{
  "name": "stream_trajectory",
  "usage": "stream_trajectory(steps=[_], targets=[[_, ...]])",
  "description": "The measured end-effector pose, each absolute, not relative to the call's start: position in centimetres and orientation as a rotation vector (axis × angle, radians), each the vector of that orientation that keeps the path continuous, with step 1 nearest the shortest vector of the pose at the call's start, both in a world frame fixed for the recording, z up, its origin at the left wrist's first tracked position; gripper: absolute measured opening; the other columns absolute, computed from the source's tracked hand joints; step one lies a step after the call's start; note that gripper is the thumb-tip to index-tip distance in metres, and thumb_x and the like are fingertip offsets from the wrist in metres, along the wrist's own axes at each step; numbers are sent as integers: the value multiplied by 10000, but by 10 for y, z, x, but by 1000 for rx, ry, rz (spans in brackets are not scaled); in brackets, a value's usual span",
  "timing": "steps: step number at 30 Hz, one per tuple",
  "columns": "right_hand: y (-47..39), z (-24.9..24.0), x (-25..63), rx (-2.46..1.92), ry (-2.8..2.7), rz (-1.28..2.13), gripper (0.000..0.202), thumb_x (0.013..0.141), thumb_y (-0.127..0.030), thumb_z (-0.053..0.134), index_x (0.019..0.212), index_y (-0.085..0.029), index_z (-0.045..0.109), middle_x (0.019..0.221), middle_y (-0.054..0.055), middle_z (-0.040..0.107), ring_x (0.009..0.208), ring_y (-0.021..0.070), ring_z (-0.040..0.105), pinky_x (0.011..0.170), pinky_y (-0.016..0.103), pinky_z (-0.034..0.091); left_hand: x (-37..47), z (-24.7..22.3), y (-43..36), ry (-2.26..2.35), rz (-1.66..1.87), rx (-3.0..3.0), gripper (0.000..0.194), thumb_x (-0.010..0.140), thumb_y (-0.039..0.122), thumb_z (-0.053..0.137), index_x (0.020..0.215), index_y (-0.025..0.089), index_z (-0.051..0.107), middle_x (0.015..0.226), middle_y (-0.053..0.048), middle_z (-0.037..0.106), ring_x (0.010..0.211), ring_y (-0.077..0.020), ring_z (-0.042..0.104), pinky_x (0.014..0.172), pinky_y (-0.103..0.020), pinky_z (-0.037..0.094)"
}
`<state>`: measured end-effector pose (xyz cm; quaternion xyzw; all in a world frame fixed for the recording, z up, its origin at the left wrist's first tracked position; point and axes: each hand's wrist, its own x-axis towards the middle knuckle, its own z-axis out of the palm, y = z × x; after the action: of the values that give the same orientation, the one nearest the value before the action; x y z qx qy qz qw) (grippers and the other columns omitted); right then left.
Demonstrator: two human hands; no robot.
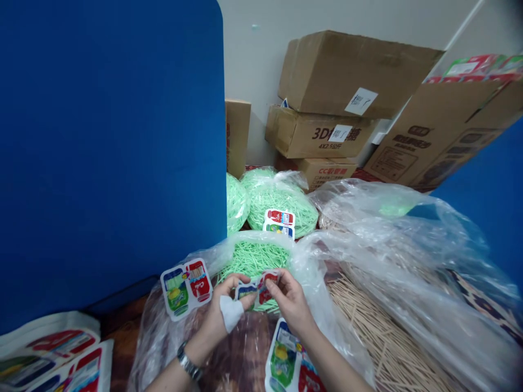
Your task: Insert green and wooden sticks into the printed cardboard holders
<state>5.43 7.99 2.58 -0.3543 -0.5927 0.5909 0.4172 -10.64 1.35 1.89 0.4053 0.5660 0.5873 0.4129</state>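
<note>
My left hand (220, 310) and my right hand (291, 299) pinch a small printed packet (258, 288) with blue and red parts from its two sides. A white wrapping or piece of tissue (231, 313) is at the left thumb. Just beyond, thin light-green sticks (255, 258) fill an open clear plastic bag (302, 267). To the left of my hands lies a packet (187, 288) with a green jar and a red cola jar on it. A similar packet (284, 351) lies beneath my right forearm, partly hidden by it.
Stacked printed packets (65, 354) fill the lower left. Tan sticks (384, 332) lie in a clear bag at right. Bulging bags of green sticks (281, 201) stand behind, one bearing a packet (279, 222). Cardboard boxes (351, 76) rise at the back. A blue panel (110, 152) blocks the left.
</note>
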Motion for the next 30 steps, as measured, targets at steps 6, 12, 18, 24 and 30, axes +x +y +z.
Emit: stream_trajectory(steps=[6, 12, 18, 24, 30], targets=[[81, 24, 58, -910, -1481, 1452, 268, 850, -441, 626, 930, -189, 584, 837, 27, 629, 766, 173, 578, 683, 273, 469, -111, 16, 12, 1386, 1416, 1093, 274, 795, 304, 673, 1022, 150, 667, 1046, -105, 678, 884, -228, 635, 731, -301, 507], [78, 22, 58, -894, -1517, 1483, 256, 848, -432, 628, 924, -196, 569, 815, 14, 612, 741, 166, 569, 672, 271, 458, -111, 20, 8, 1423, 1426, 1149, 189, 770, 248, 691, 930, 154, 654, 1067, -104, 664, 900, -228, 638, 737, -299, 501], [74, 21, 58, -882, -1505, 1542, 262, 844, -426, 634, 932, -192, 555, 816, 13, 602, 742, 163, 569, 679, 276, 462, -108, 33, -1, 1454, 1426, 1064, 383, 654, 193, 769, 999, 171, 605, 1053, -81, 658, 838, -204, 639, 706, -282, 493], [67, 24, 60, -906, -1609, 1495, 252, 831, -424, 643, 889, -200, 544, 744, -18, 578, 684, 144, 554, 634, 246, 449, -113, 38, -15, 1459, 1318, 1132, 119, 788, 265, 667, 804, 148, 646, 735, -24, 676, 663, -169, 594, 609, -255, 457], [52, 41, 75, -847, -2114, 1336, 317, 911, -358, 514, 1194, -215, 511, 971, 50, 666, 838, 186, 643, 734, 285, 503, -139, 31, -51, 1613, 1241, 1205, 163, 783, 292, 680, 730, 143, 640, 660, 3, 654, 596, -139, 565, 562, -223, 439]])
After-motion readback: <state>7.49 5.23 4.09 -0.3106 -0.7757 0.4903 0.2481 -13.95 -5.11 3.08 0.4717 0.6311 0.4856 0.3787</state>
